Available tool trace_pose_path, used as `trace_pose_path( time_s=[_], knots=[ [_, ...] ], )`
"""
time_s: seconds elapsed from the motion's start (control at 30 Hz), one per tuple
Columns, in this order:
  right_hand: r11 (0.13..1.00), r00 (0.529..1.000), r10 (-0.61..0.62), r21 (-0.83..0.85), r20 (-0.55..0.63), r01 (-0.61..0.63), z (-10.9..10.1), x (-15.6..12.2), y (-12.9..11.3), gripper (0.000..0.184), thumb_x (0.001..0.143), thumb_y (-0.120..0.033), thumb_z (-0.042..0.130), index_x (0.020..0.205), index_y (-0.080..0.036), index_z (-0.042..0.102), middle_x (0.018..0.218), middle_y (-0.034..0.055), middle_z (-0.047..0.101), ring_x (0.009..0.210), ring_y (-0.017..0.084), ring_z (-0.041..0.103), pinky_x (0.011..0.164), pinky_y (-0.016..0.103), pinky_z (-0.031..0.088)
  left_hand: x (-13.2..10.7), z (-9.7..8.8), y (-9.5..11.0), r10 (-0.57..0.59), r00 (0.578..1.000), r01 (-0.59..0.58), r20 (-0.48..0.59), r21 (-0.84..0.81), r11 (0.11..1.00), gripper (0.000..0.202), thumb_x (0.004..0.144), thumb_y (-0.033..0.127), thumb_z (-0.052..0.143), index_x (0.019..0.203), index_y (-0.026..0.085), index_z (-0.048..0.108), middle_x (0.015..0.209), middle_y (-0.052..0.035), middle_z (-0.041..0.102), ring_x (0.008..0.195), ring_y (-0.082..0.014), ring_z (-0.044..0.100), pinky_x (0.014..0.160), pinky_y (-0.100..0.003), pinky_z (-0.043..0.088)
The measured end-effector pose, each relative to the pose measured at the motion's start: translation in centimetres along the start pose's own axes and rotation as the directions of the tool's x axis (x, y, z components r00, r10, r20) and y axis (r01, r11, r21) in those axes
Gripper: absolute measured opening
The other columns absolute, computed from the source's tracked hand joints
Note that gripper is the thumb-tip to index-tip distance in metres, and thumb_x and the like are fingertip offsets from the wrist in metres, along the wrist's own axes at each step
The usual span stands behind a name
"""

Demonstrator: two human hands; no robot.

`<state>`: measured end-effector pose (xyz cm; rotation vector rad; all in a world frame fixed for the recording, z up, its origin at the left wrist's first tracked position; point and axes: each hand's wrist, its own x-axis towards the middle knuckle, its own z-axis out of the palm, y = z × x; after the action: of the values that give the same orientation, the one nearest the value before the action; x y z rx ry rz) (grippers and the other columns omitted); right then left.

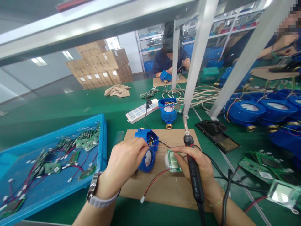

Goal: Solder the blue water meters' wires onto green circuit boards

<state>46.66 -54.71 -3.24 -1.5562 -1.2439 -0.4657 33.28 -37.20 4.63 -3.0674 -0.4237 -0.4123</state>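
Observation:
My left hand (128,160) is closed in a pinch on thin wires (151,144) that come out of the open top of a blue water meter (148,161). That meter lies tilted on a cardboard sheet (160,190). A soldering iron (194,172) is lodged in my right hand (199,163), its metal end pointing away from me. The thumb and fingertips of this hand also rest on a small green circuit board (174,161) with a display. A red and black lead with a white plug (142,199) trails from the board.
Left stands a blue tray (103,147) of circuit boards. Behind are a power strip (142,111) and another blue meter (168,113). A black soldering stand (217,135), loose boards (261,169) and several meters are right. Metal posts (198,56) rise ahead; co-workers sit beyond.

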Motion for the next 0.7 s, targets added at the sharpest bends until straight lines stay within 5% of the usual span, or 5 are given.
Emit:
trace_pose_path(
  time_s=[0.2,0.37,0.5,0.6,0.7],
  knots=[
    [0.997,0.995,-0.073,0.036,0.064,0.070,1.3,0.7,-1.4,0.034,0.081,-0.010,0.063,0.111,-0.022,0.052,0.100,0.0032,0.070,0.088,0.015,0.068,0.079,0.028,0.055,-2.3,0.0,1.6,0.058,0.976,-0.121,-0.212,-0.298,0.947,0.012,0.089,0.022,0.057,0.078,0.020,0.060,0.071,0.0012,0.065,0.064,-0.0155,0.060,0.060,-0.027,0.043],
    [0.985,0.977,-0.152,0.100,0.146,0.139,2.5,0.9,-2.1,0.031,0.087,-0.010,0.055,0.116,-0.021,0.050,0.105,0.0060,0.069,0.096,0.017,0.067,0.083,0.032,0.056,-2.9,1.0,3.1,0.149,0.939,-0.259,-0.309,-0.352,0.900,0.012,0.089,0.016,0.057,0.077,0.017,0.058,0.070,-0.0003,0.064,0.065,-0.0146,0.058,0.061,-0.027,0.043],
    [0.988,0.977,-0.132,0.095,0.164,0.118,2.3,1.1,-2.4,0.023,0.092,-0.017,0.046,0.114,-0.021,0.051,0.094,0.0035,0.071,0.081,0.014,0.068,0.071,0.026,0.058,-2.9,1.4,3.8,0.176,0.920,-0.318,-0.351,-0.401,0.859,0.005,0.086,0.013,0.059,0.087,0.018,0.060,0.078,-0.0010,0.068,0.073,-0.0160,0.060,0.068,-0.029,0.045],
    [0.995,0.990,-0.089,0.062,0.107,0.083,1.8,1.2,-2.3,0.021,0.092,-0.017,0.047,0.112,-0.022,0.051,0.090,0.0019,0.071,0.078,0.013,0.069,0.070,0.024,0.058,-2.7,1.5,3.4,0.177,0.919,-0.338,-0.352,-0.473,0.814,0.015,0.085,0.019,0.062,0.101,0.019,0.059,0.091,-0.0025,0.070,0.083,-0.0166,0.062,0.075,-0.030,0.046],
    [0.998,0.995,-0.057,-0.031,0.087,0.060,1.3,1.5,-2.3,0.027,0.085,-0.012,0.055,0.110,-0.021,0.055,0.088,0.0021,0.071,0.077,0.014,0.070,0.071,0.023,0.058,-1.7,2.0,1.8,0.135,0.927,-0.272,-0.351,-0.377,0.885,0.013,0.088,0.022,0.059,0.100,0.019,0.060,0.092,-0.0031,0.070,0.091,-0.0194,0.061,0.081,-0.035,0.044]
  ],
)
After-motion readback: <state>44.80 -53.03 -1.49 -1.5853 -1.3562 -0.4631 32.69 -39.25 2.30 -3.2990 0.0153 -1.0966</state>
